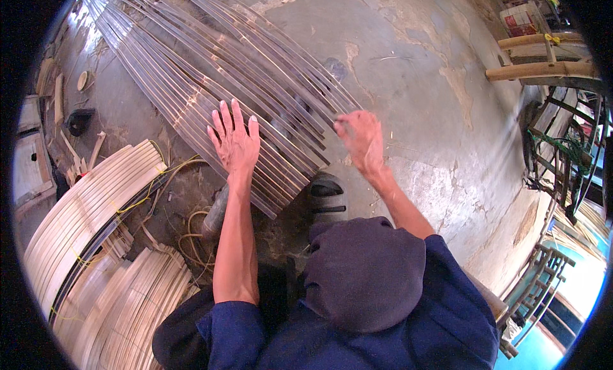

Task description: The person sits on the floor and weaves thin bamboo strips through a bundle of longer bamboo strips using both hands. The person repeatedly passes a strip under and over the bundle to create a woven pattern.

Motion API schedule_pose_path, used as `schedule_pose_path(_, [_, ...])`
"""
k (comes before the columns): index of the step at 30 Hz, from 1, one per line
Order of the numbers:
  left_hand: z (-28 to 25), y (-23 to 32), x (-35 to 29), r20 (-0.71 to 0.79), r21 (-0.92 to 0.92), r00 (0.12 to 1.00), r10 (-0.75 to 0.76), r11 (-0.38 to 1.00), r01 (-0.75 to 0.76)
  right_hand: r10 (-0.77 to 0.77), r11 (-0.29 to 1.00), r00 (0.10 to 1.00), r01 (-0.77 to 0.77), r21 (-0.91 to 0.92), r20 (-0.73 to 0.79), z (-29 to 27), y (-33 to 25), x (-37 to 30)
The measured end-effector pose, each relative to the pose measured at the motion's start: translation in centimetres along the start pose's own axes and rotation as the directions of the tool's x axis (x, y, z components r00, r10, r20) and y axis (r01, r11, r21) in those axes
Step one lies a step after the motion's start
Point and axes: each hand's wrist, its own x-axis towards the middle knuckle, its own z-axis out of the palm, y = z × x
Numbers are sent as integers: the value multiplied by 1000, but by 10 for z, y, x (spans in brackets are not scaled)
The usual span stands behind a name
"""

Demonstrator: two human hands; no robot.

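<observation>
Long, thin brown strips [281, 178] lie side by side on the floor, fanning away toward the far left, their near ends close to my body. My left hand [237, 140] rests flat on them, palm down with fingers spread. At the right edge of the fan, my right hand [364, 137] is closed, thumb and fingers pinched at the end of an outer strip. Slight blur softens those fingertips. Gaps show between the strips on the right, while those under my left hand lie closer together.
Curved bundles of pale strips [96, 197] bound with yellow ties stand at the left. A dark rounded object [327, 186] sits by the near strip ends. Bamboo poles [543, 70] and a wooden rack [539, 284] line the right side. Grey worn floor [440, 159] spreads between.
</observation>
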Motion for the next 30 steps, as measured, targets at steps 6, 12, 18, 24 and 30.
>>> schedule_pose_path(6, [4, 2, 0, -42, -9, 999, 19, 1000, -19, 431, 867, 902, -421, 268, 22, 3, -2, -56])
schedule_pose_path(12, [3, 3, 1, -21, -5, 1000, 7, 1000, -7, 669, 226, 599, -727, 648, 439, 21, 11, -70])
schedule_pose_path(18, [5, -2, 0, -13, -42, 1000, 7, 999, -8, 690, 287, 664, -615, 734, 287, 26, 36, -41])
schedule_pose_path(24, [1, 0, -1, -17, -46, 1000, -6, 999, 5, 672, 310, 611, -745, 591, 419, 17, 2, -54])
schedule_pose_path(30, [3, -1, -1, -31, -56, 1000, -1, 998, -1, 516, 202, 550, -823, 531, 657, 32, -11, -74])
